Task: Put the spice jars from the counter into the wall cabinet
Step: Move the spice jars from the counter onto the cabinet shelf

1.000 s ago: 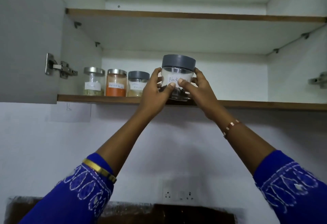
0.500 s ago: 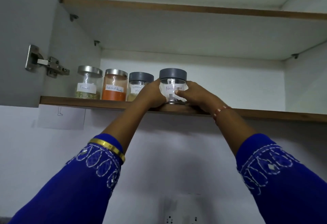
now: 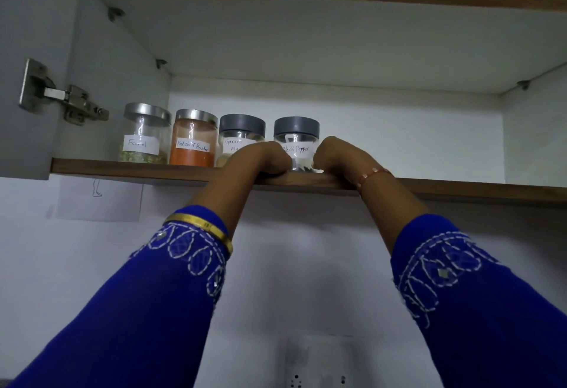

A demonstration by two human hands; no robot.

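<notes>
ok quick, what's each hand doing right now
Left hand: at the left side of the Black Pepper jar; fingers hidden, grip cannot be told.
Right hand: at the jar's right side; grip likewise cannot be told.

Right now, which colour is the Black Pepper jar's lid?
Dark grey lid, clearest in the head view.

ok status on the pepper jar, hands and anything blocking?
Left hand and right hand flank the Black Pepper jar, fingers hidden, grip unclear. Jar upright on the cabinet shelf, right of the Garam Masala jar. Shelf to its right open.
</notes>
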